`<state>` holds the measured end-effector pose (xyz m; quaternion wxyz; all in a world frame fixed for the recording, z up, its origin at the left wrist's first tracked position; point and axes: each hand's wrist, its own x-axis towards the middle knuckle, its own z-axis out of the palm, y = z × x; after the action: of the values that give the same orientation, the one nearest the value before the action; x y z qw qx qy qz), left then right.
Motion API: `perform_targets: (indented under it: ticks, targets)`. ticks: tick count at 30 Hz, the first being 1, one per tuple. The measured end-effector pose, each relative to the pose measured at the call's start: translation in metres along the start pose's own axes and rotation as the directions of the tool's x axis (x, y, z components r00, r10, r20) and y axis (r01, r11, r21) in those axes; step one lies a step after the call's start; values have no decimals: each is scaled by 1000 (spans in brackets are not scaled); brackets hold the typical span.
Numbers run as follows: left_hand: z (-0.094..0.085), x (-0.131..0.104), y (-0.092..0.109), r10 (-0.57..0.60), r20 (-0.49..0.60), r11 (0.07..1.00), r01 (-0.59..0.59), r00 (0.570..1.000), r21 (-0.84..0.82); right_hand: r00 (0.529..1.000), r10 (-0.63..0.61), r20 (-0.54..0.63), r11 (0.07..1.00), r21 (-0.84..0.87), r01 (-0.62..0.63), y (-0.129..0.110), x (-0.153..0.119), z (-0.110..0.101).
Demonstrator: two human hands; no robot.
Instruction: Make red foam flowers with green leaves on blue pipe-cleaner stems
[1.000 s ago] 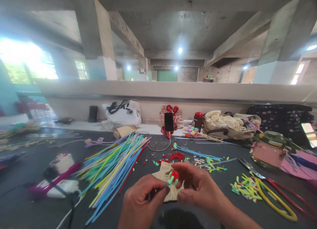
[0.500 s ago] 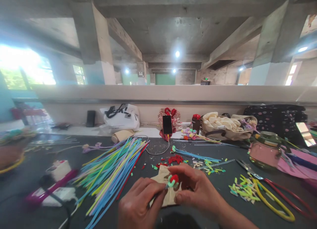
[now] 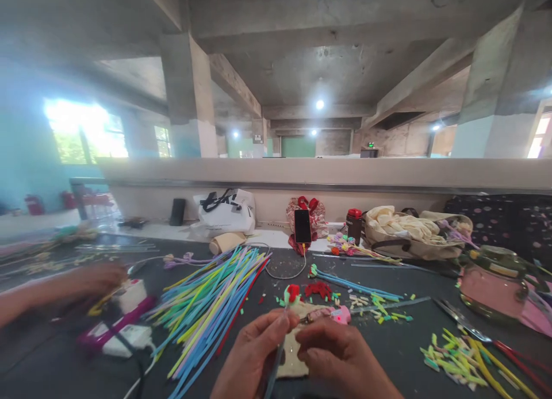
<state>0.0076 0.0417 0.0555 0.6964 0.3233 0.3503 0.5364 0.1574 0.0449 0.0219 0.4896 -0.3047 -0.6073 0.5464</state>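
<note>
My left hand (image 3: 261, 347) pinches a thin blue-grey stem (image 3: 275, 364) between thumb and fingers. At the top of the stem sits a small red flower head (image 3: 293, 294) with pale green pieces around its base. Close by, my right hand (image 3: 334, 350) has curled fingers with a gap between thumb and index finger; I see nothing in it. Just beyond it lies a pink glue gun (image 3: 342, 314) with a small red light, its nozzle pointing left, and a clear glue stick (image 3: 390, 304) trails to the right. Beneath is a beige cardboard piece (image 3: 294, 361).
Coloured pipe cleaners (image 3: 215, 313) fan out left; a power strip (image 3: 129, 336) lies beyond them, under another person's hand (image 3: 101, 281). Red scraps (image 3: 318, 290) and yellow-green clippings (image 3: 452, 356) lie about. Scissors (image 3: 466, 321), a glass jar (image 3: 494, 284) and a phone (image 3: 302, 226) stand around.
The flower has moved up and away from between my hands and is more upright. My right hand has lowered, uncovering the glue gun. The other person's hand reaches further in. The view has shifted left.
</note>
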Motion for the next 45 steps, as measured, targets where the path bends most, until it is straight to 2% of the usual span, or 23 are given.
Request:
perform_targets:
  ticks: [3,7,9,11,14,17,23,26,29,32,36,40,45]
  targets:
    - [1,2,-7,-42,-18,992,40,999,-123,997,-49,52,998,-38,51,0,5,13]
    - [-1,9,-17,-163,135,954,191,977,-232,999,-30,21,995,98,28,6,14,30]
    - [-1,11,-20,-151,174,943,195,973,-271,1000,10,-16,992,128,-8,11,16,34]
    - [-1,10,-20,-103,165,948,147,981,-283,996,63,-66,992,116,-55,16,17,33]
    - [-1,7,-21,-70,136,962,103,988,-252,985,124,-121,992,10,-124,20,17,29]
    - [-2,7,-23,-73,116,966,99,991,-239,979,128,-157,985,-95,-144,23,15,25]
    - [-7,12,-27,-82,110,974,103,990,-200,962,183,-201,960,-173,-219,20,13,27]
    - [-11,12,-26,-87,84,986,98,993,-137,979,141,-146,954,-246,-174,12,10,26]
    - [-18,11,-22,-87,70,993,92,994,-75,985,98,-142,939,-314,-139,8,3,18]
    - [-24,9,-16,-82,75,995,86,994,-48,978,144,-153,945,-271,-182,12,-7,5]
    - [-21,4,-13,-94,99,993,101,991,-69,966,176,-190,951,-221,-217,17,-13,-3]
    - [-17,5,-19,-108,140,990,119,984,-77,960,134,-244,972,-155,-175,8,-8,3]
    - [-24,10,-25,-140,149,985,153,979,-77,950,50,-308,991,-102,-85,0,-2,5]
